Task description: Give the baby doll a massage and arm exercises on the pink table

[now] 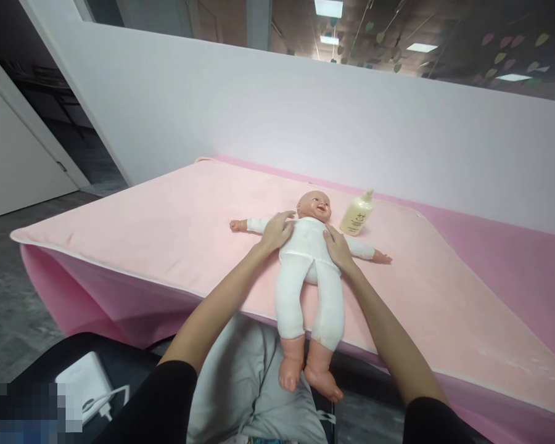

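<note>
A baby doll [306, 237] with a white cloth body lies face up on a pink mat [180, 216], arms spread and feet hanging past the mat's front edge. Its head points away from me. My left hand [278, 230] holds the doll's side by the armpit on the left, fingers near its neck. On the opposite side of the torso, my right hand [337, 248] grips below the shoulder, its fingers partly hidden. A pale yellow pump bottle [357, 214] stands beside the doll's head, just beyond my right hand and apart from it.
Behind the mat rises a white partition [305, 117]. Pink cloth [518, 246] lies under the mat and hangs over the front. At lower left, a white device with a cable [86, 382] rests on a black surface near my left arm.
</note>
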A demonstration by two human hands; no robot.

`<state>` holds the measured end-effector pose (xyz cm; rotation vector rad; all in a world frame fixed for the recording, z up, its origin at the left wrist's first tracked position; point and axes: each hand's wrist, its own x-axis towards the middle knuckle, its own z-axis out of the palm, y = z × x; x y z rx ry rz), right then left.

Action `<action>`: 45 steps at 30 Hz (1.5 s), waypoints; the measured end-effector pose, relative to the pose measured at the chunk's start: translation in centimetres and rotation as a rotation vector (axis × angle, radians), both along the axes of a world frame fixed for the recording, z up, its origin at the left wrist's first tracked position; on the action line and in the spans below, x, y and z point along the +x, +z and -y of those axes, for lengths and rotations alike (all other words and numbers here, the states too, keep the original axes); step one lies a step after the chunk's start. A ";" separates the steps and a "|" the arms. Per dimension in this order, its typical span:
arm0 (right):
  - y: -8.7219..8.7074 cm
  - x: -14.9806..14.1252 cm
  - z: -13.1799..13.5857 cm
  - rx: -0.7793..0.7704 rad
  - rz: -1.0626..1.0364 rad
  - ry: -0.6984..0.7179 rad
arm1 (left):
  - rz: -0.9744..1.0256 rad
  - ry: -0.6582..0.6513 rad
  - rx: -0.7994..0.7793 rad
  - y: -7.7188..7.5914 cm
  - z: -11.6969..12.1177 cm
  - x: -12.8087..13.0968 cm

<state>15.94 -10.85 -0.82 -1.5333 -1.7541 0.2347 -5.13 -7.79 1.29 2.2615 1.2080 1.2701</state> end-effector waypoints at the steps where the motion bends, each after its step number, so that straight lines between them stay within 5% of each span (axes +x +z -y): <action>1: 0.0 -0.1 0.0 -0.013 -0.015 -0.008 | 0.060 -0.172 -0.029 0.3 0.7 0.6; 4: 0.2 -0.2 0.1 -0.016 -0.043 -0.019 | 0.035 -0.566 -0.112 0.9 2.5 2.1; 6: 0.3 -0.3 0.2 0.000 -0.055 -0.024 | -0.062 -0.615 -0.100 1.1 3.1 2.6; 14: 1.2 -1.2 1.8 0.172 -0.172 -0.099 | -0.371 -0.275 -0.085 0.7 2.4 2.3; 21: 1.5 -2.8 2.6 0.123 0.093 0.265 | -0.430 -0.138 -0.182 0.4 2.3 2.7; 29: 1.5 -2.5 1.0 -0.130 0.183 0.035 | -0.399 0.029 -0.219 -0.1 0.8 3.0; 45: 0.9 2.5 0.4 -0.132 0.455 -0.408 | -0.649 0.326 -0.085 -0.4 -1.8 -0.4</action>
